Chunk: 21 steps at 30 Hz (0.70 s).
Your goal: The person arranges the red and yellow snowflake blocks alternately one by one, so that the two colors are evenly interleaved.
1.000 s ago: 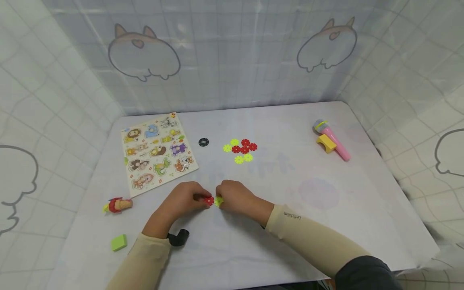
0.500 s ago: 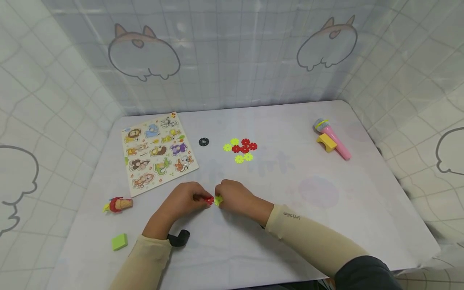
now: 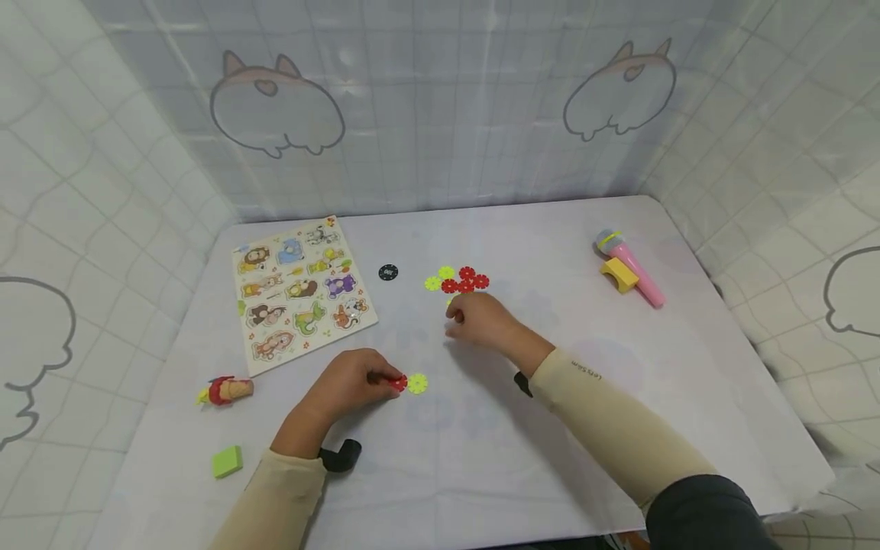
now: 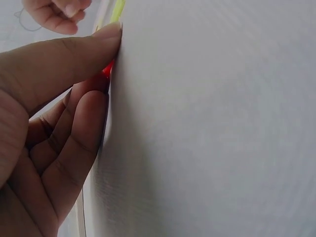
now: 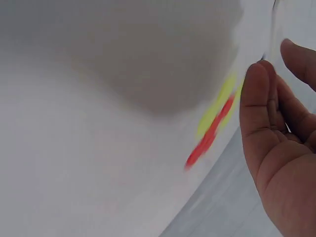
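Observation:
My left hand [image 3: 354,382] pinches a red notched plastic disc [image 3: 400,383] between thumb and fingers, low over the cloth. A yellow-green notched disc [image 3: 417,383] sits edge to edge with it; whether they interlock I cannot tell. My right hand [image 3: 484,325] is over the near side of a group of red notched discs [image 3: 467,273] and yellow-green notched discs [image 3: 432,283], partly covering the nearest ones. In the right wrist view, its thumb stands apart from the fingers [image 5: 256,98] with nothing seen between them, and blurred red and yellow-green discs lie beyond.
An animal puzzle board [image 3: 302,294] lies on the left of the white table, with a black round chip [image 3: 388,273] beside it. Nearer are a small red-and-yellow figure [image 3: 227,390] and a green block [image 3: 227,462]. A pink toy microphone [image 3: 635,275] and yellow arch block [image 3: 619,275] lie right.
My right hand has let go of the yellow-green disc and moved away and to the right, up to the disc group. The left hand stays on the red disc.

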Each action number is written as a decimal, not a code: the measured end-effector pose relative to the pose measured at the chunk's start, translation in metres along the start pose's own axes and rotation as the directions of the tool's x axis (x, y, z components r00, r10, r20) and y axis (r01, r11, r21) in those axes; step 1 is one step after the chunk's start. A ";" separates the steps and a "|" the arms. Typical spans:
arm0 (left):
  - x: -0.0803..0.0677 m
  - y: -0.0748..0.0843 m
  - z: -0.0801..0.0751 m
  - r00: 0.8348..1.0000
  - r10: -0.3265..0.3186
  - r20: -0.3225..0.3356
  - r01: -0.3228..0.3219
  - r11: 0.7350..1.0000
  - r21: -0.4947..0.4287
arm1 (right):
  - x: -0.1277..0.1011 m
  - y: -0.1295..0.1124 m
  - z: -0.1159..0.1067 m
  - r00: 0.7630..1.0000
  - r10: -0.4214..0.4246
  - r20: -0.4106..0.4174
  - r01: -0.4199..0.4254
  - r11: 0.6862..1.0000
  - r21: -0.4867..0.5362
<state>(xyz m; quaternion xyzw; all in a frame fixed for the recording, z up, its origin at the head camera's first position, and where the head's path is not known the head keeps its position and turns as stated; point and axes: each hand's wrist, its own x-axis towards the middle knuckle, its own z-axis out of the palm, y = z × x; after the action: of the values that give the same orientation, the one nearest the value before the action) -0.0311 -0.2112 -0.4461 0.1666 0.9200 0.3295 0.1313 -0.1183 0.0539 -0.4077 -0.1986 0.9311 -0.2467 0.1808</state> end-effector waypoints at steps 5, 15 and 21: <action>0.001 0.001 0.000 1.000 -0.030 0.008 0.030 1.000 0.000 | 0.022 0.024 -0.025 0.994 0.089 -0.060 -0.089 0.996 0.000; 0.002 0.011 -0.004 0.999 -0.033 0.032 0.033 0.999 0.006 | 0.039 0.024 -0.025 0.998 0.051 -0.036 -0.055 0.993 -0.106; 0.010 0.026 0.000 0.996 0.061 0.064 -0.063 0.998 0.031 | 0.047 0.015 -0.023 0.994 0.101 -0.051 -0.106 0.989 -0.104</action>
<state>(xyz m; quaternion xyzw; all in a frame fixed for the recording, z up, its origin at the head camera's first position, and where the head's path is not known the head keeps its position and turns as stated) -0.0343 -0.1886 -0.4301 0.2075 0.9151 0.3127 0.1474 -0.1729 0.0534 -0.4083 -0.1537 0.9559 -0.1913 0.1614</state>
